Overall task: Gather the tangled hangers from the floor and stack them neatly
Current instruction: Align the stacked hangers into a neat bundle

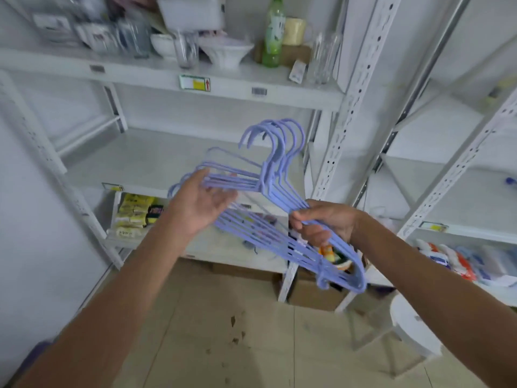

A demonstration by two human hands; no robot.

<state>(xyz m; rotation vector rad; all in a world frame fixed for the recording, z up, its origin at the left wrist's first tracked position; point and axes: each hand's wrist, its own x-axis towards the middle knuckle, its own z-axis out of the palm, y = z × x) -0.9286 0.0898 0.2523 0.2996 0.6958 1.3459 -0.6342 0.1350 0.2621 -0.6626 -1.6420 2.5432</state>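
Several lilac plastic hangers are bunched together in the air in front of white shelving, hooks pointing up and lined up close to one another. My right hand grips the bunch on its right shoulder, fingers wrapped around the bars. At the left end of the bunch, my left hand has its fingers spread and its palm against the bars, not closed around them. The lower right ends of the hangers droop below my right hand.
White metal shelving stands ahead, with glasses, bowls and a green bottle on the upper shelf. Yellow packets lie on a low shelf. A white stool stands at the lower right on the beige tiled floor.
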